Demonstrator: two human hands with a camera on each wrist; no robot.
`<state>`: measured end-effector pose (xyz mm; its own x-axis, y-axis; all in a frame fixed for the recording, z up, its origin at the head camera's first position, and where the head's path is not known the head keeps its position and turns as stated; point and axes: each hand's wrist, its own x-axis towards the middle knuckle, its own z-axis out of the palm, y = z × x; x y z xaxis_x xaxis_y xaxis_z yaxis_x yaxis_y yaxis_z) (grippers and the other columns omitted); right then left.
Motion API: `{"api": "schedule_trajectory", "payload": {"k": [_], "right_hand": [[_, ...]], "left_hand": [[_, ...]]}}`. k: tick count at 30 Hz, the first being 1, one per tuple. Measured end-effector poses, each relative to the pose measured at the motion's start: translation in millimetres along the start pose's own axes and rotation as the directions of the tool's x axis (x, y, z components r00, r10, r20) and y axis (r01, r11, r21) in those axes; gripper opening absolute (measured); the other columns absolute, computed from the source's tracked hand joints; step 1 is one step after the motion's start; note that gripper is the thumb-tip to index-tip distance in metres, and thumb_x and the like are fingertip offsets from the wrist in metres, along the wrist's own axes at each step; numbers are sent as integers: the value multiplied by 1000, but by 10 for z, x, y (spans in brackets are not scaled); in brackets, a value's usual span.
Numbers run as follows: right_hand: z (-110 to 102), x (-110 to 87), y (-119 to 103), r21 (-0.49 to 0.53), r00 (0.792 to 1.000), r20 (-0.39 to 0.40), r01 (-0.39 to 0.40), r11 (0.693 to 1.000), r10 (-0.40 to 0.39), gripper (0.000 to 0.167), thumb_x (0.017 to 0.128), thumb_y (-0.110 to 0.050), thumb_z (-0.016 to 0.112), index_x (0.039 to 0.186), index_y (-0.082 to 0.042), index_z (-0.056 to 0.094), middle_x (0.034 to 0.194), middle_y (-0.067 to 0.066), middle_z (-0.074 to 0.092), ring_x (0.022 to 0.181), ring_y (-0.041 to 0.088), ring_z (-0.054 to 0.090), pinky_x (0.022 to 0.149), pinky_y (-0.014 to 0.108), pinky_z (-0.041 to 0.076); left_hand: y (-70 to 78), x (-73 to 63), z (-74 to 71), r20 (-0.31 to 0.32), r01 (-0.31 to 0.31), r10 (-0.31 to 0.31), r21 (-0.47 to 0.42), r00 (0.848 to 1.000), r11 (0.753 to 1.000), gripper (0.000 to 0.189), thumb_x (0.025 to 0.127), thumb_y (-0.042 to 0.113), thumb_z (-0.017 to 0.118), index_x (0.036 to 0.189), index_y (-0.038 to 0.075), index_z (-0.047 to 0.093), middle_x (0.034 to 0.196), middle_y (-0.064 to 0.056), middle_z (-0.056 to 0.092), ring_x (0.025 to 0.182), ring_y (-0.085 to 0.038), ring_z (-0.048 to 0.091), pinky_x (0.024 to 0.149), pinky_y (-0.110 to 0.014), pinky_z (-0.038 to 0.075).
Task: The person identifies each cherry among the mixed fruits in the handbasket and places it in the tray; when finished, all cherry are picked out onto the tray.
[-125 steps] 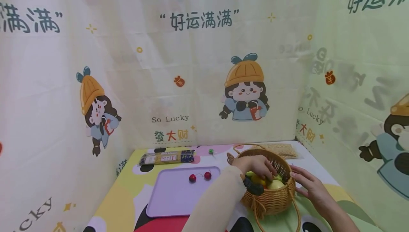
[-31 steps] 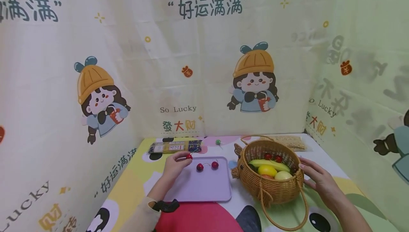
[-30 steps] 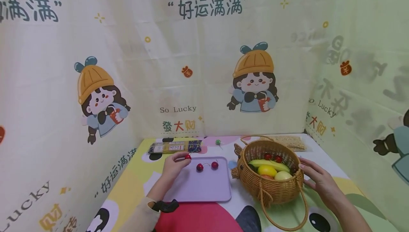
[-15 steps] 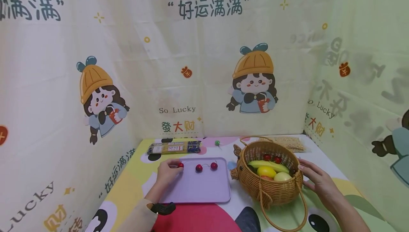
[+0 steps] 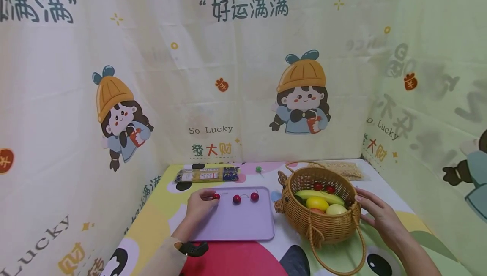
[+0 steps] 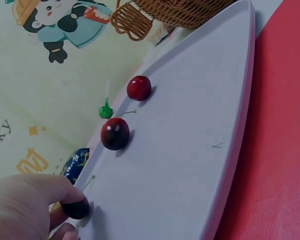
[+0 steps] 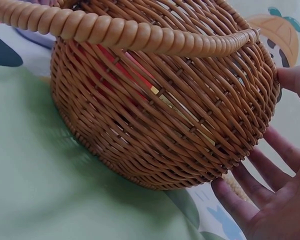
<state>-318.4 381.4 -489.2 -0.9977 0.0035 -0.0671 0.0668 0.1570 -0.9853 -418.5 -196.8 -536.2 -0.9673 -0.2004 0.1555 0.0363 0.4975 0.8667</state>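
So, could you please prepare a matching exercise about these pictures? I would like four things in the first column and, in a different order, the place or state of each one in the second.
Column 1
1. Left hand
2. Tray
3. Round yellow fruit
4. Right hand

Column 2
A. Flat on the table, with two cherries lying on it
B. Touching the outside of the basket
C. Pinching a cherry
D. Inside the basket, among other fruit

Right pairs: 1-C, 2-A, 3-D, 4-B
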Motion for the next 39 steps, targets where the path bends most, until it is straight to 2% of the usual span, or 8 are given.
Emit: {"api": "schedule_trajectory", "payload": {"k": [6,10,14,16,23,30,36,39], "right_hand": [[0,9,4,3,1000,0,-5,1000,5,55,117,-47,54,168,-29,46,120,-45,56,111,-23,55,91,18,58],[-6,17,5,4,1000,1,-8,1000,8,55,117,-47,54,169,-30,45,120,-46,56,111,-23,55,91,18,58],[-7,22,1,-1,1000,-2,-15,1000,15,57,117,-49,53,169,-30,44,120,-46,55,110,-23,55,91,18,57],[-6,22,1,-3,1000,-3,-16,1000,16,57,117,-49,53,169,-29,44,120,-46,55,110,-23,54,91,18,57],[-7,16,12,16,1000,-4,-8,1000,8,48,117,-47,54,163,-36,50,120,-45,57,111,-22,55,91,18,57],[-14,4,20,33,1000,-3,9,999,-8,36,117,-44,55,153,-43,57,120,-45,60,111,-21,56,90,18,58],[-17,9,27,32,1000,3,9,999,-9,37,117,-45,55,154,-43,56,120,-45,59,111,-22,56,90,18,58],[-13,13,28,31,1000,2,7,999,-7,40,117,-45,55,157,-41,55,120,-45,59,112,-21,56,90,17,58]], "left_hand": [[122,-6,9,-54,-18,17,-28,998,999,31,94,15,88,124,10,82,120,-10,81,119,-30,71,107,-49,57],[342,-27,60,-73,-63,58,-67,996,996,32,96,20,87,126,12,81,124,-8,80,125,-30,68,114,-51,53],[640,-88,134,-14,-97,96,-150,995,984,30,98,23,87,126,15,81,127,-6,79,126,-27,69,115,-49,56],[778,-122,180,29,-133,141,-191,990,973,27,98,22,87,124,16,81,127,-7,79,124,-26,70,111,-44,59],[1199,-230,356,190,-203,270,-310,944,929,27,100,25,86,126,17,81,127,-10,80,119,-22,73,97,-28,60],[1652,-303,552,265,-220,328,-366,907,904,28,100,28,84,127,20,81,127,-5,81,124,-24,73,105,-41,57],[1946,-364,732,341,-218,340,-349,876,912,27,100,35,84,126,25,83,125,3,82,128,-26,72,105,-48,58],[2051,-370,812,402,-210,343,-338,849,917,27,100,36,84,126,27,83,126,5,82,126,-22,73,106,-52,59]]}}
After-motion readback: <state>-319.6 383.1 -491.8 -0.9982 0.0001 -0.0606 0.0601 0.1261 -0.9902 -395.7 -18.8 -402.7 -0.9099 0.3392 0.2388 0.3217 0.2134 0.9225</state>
